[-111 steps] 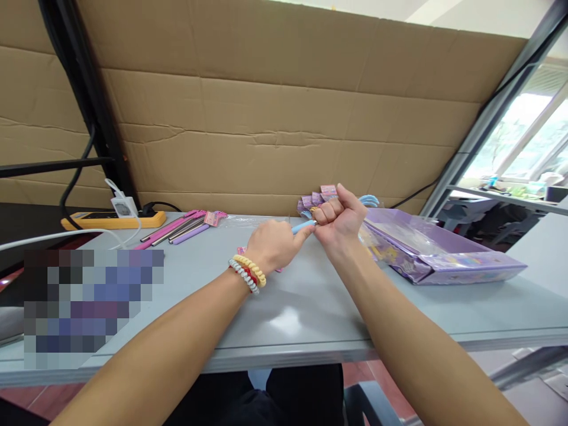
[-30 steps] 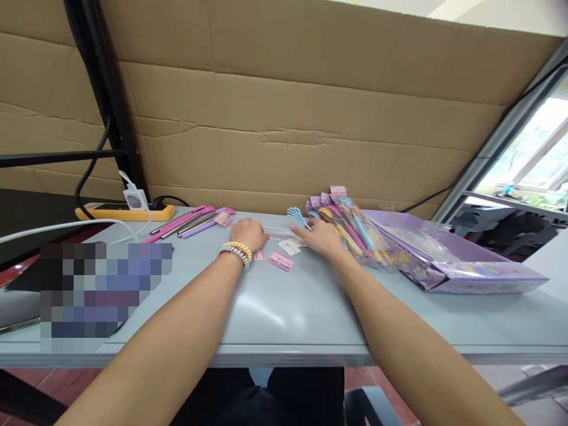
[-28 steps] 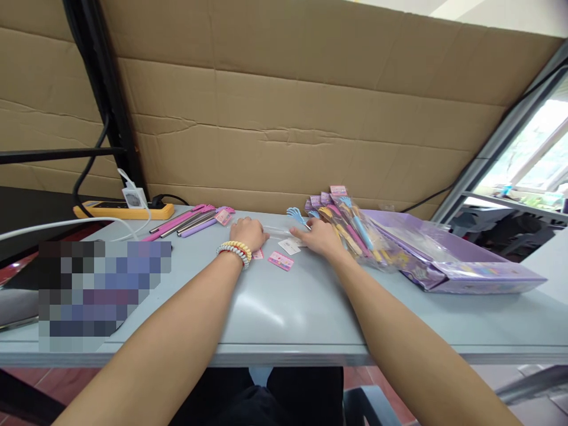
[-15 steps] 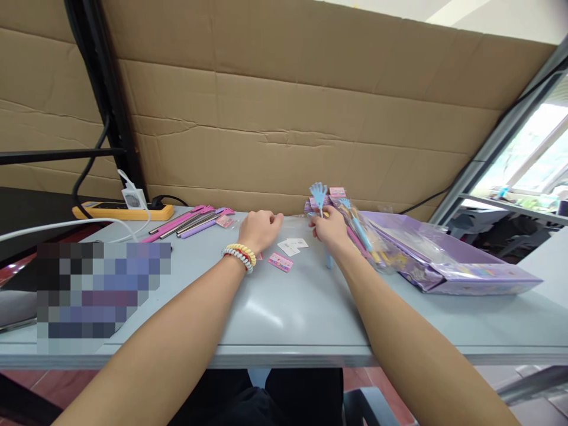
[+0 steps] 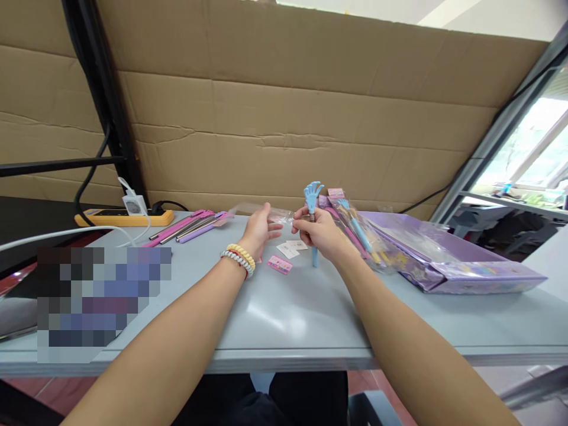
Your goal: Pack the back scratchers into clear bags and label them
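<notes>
My right hand (image 5: 316, 229) is closed around a light blue back scratcher (image 5: 313, 194), held upright with its hand-shaped head above my fist and its handle end (image 5: 315, 257) below. A clear plastic sleeve (image 5: 284, 214) stretches from behind my left hand to my right fingertips, which touch its end. My left hand (image 5: 260, 228) is beside the sleeve with its thumb and fingers apart. Small white cards (image 5: 288, 249) and a pink printed card (image 5: 279, 264) lie on the table between my forearms.
Several pink and purple back scratchers (image 5: 189, 226) lie at the left. More wrapped ones (image 5: 361, 234) lie right of my hand, beside a purple box (image 5: 465, 269). A yellow power strip (image 5: 106, 218) with a white plug stands against the cardboard wall (image 5: 266, 118).
My left hand's fingers have spread apart. The plastic sleeve now shows raised between my hands. My right hand has shifted slightly left with the back scratcher, whose head has turned more toward me.
</notes>
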